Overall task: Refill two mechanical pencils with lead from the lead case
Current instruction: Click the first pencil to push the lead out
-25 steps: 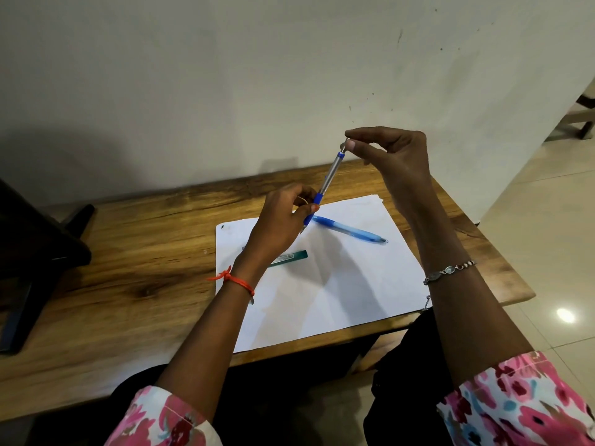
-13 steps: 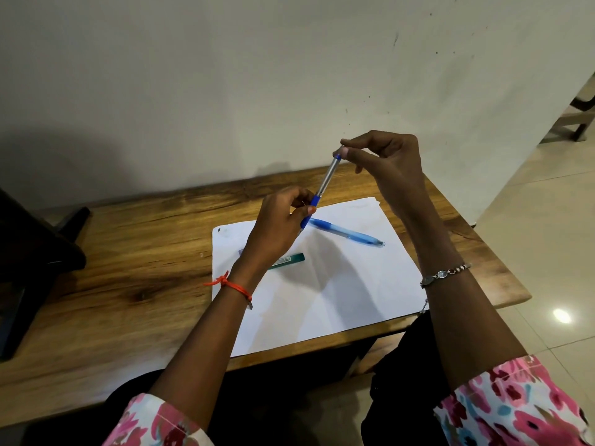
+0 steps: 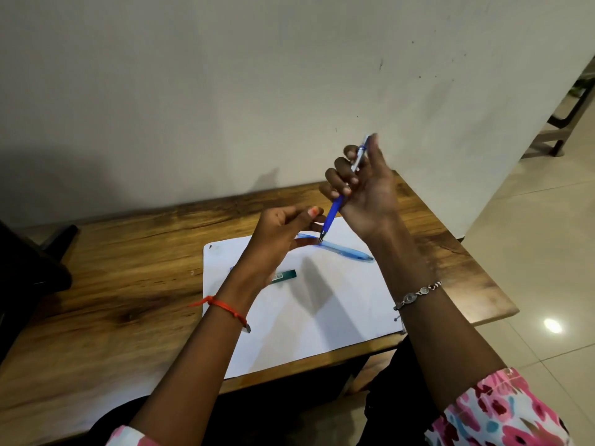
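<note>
My right hand [image 3: 365, 197] is raised above the desk and grips a dark blue mechanical pencil [image 3: 333, 214], fingers curled round the barrel and thumb up by its top end. The pencil's tip points down and to the left. My left hand [image 3: 280, 243] hovers just left of that tip with loosely curled fingers and nothing visible in it. A second, light blue mechanical pencil [image 3: 349, 252] lies on the white paper [image 3: 322, 317]. The green lead case [image 3: 286, 275] lies on the paper too, partly hidden behind my left wrist.
The paper sits on a wooden desk [image 3: 128, 284] pushed against a pale wall [image 3: 225, 107]. A dark object [image 3: 29, 272] stands at the desk's left end. The desk's right edge drops to a tiled floor [image 3: 547, 284].
My left hand has let go of the dark blue pencil's lower end. My right hand went from pinching the pencil's top to gripping its barrel, and shifted right.
</note>
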Tool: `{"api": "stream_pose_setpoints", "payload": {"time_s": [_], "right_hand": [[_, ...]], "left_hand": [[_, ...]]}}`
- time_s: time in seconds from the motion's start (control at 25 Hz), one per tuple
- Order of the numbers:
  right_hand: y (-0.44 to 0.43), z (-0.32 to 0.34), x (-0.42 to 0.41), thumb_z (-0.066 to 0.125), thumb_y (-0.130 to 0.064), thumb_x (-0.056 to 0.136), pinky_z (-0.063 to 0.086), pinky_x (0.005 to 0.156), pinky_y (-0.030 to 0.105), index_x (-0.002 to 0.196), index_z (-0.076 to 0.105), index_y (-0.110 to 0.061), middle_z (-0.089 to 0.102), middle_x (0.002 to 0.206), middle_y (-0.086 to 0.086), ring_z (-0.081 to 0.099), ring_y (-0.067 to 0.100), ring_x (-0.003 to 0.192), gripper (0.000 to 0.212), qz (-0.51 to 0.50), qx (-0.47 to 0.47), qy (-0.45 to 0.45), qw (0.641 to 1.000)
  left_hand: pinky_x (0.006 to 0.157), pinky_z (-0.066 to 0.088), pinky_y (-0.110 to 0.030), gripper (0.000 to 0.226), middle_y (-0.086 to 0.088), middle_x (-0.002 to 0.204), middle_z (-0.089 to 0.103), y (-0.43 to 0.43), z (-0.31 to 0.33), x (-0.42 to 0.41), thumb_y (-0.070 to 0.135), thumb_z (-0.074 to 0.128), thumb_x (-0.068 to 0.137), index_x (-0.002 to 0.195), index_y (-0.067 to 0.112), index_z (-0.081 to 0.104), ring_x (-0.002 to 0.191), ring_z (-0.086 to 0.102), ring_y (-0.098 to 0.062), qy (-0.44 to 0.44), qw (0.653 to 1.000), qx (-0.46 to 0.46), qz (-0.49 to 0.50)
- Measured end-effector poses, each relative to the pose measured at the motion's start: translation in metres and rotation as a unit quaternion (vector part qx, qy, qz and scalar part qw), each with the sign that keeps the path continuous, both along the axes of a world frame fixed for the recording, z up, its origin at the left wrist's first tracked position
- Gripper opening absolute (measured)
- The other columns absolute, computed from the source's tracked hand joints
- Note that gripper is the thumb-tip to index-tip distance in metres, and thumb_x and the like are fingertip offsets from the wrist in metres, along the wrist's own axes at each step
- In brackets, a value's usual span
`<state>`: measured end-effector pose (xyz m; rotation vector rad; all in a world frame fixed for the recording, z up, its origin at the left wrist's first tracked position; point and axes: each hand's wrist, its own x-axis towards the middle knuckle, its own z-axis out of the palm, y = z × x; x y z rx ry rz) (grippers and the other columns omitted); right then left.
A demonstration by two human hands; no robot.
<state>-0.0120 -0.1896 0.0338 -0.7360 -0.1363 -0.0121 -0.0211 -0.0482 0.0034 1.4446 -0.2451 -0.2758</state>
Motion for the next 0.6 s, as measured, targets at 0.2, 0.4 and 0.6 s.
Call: {"api": "stream_pose_setpoints", "payload": {"time_s": [0.2, 0.4, 0.6], "right_hand": [[-0.021, 0.001, -0.004, 0.026, -0.054, 0.094, 0.013, 0.035, 0.019, 0.043, 0.037, -0.015, 0.009, 0.046, -0.004, 0.008, 0.01, 0.04, 0.065, -0.022, 0.129, 0.016, 0.991], [-0.025, 0.006, -0.005, 0.026, -0.045, 0.093, 0.01, 0.035, 0.018, 0.044, 0.042, -0.014, 0.011, 0.045, -0.005, 0.006, 0.009, 0.04, 0.061, -0.036, 0.147, 0.023, 0.988], [-0.031, 0.01, -0.007, 0.027, -0.049, 0.091, 0.01, 0.037, 0.015, 0.048, 0.047, -0.012, 0.024, 0.034, -0.006, 0.006, 0.01, 0.039, 0.06, -0.062, 0.093, 0.034, 0.993]], "left_hand": [[0.07, 0.059, -0.028, 0.023, -0.003, 0.077, 0.075, 0.002, -0.009, -0.003, 0.017, 0.049, 0.093, 0.086, 0.006, 0.068, 0.078, 0.072, -0.019, 0.126, 0.99, -0.035, -0.042], [0.065, 0.059, -0.028, 0.018, -0.007, 0.082, 0.075, 0.0, -0.01, -0.007, 0.008, 0.053, 0.089, 0.088, 0.002, 0.069, 0.079, 0.072, -0.021, 0.209, 0.972, -0.056, -0.092], [0.065, 0.059, -0.03, 0.018, -0.01, 0.083, 0.074, 0.002, -0.01, -0.01, 0.004, 0.052, 0.088, 0.086, 0.001, 0.07, 0.079, 0.072, -0.022, 0.258, 0.956, -0.059, -0.123]]}}
